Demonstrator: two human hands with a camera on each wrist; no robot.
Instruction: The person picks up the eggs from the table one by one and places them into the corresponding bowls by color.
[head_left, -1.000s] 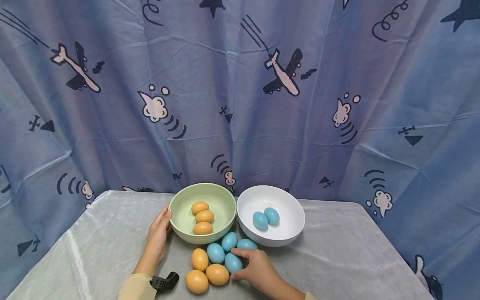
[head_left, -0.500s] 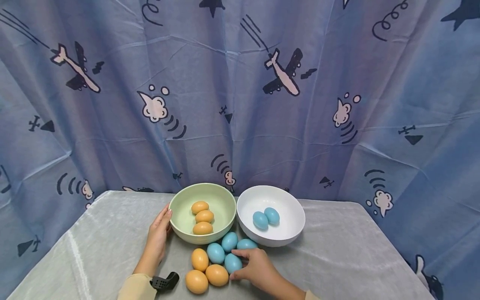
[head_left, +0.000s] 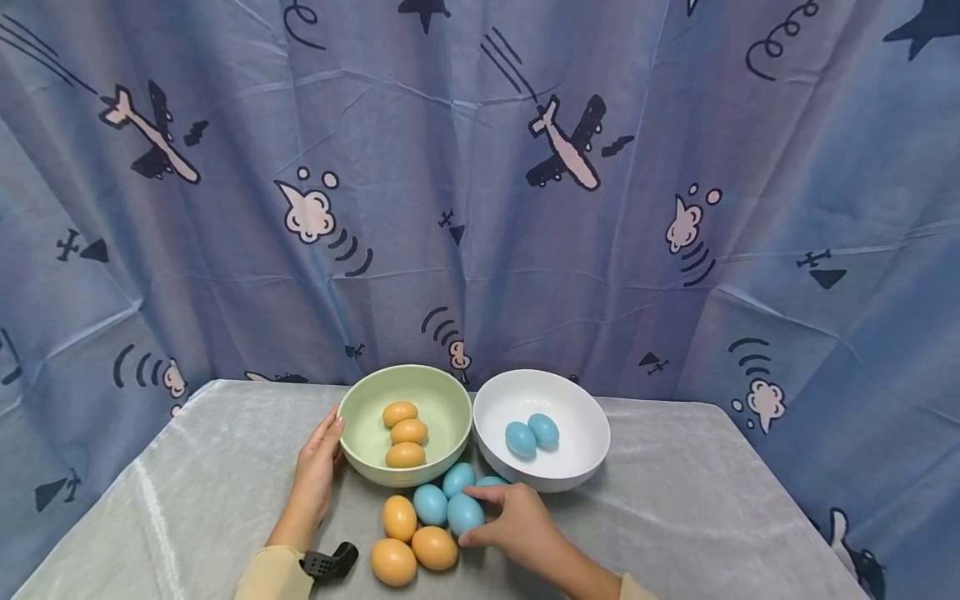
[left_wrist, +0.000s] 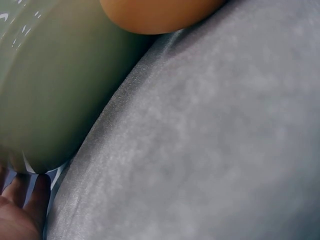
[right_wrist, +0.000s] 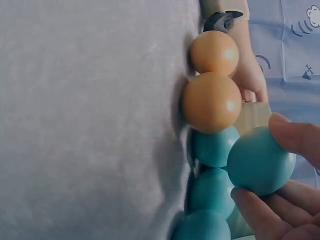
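Note:
In the head view my right hand (head_left: 521, 525) pinches a blue egg (head_left: 465, 514) between thumb and fingers. The right wrist view shows this blue egg (right_wrist: 261, 161) raised above the other eggs. My left hand (head_left: 317, 467) lies along the left outside of the green bowl (head_left: 352, 454), its fingers fairly straight against the wall. Three orange eggs (head_left: 408, 432) lie inside that bowl. The white bowl (head_left: 581, 433) beside it holds two blue eggs (head_left: 521, 440). In front of the bowls sit three orange eggs (head_left: 393, 562) and three more blue eggs (head_left: 431, 505), one partly behind my right hand.
Both bowls stand side by side on a grey cloth-covered table (head_left: 675, 500). A patterned blue curtain (head_left: 480, 208) hangs behind it. A black band with a camera (head_left: 330, 564) is on my left wrist.
My right hand has lifted the pinched blue egg slightly from its place among the others. The left hand and both bowls have stayed put.

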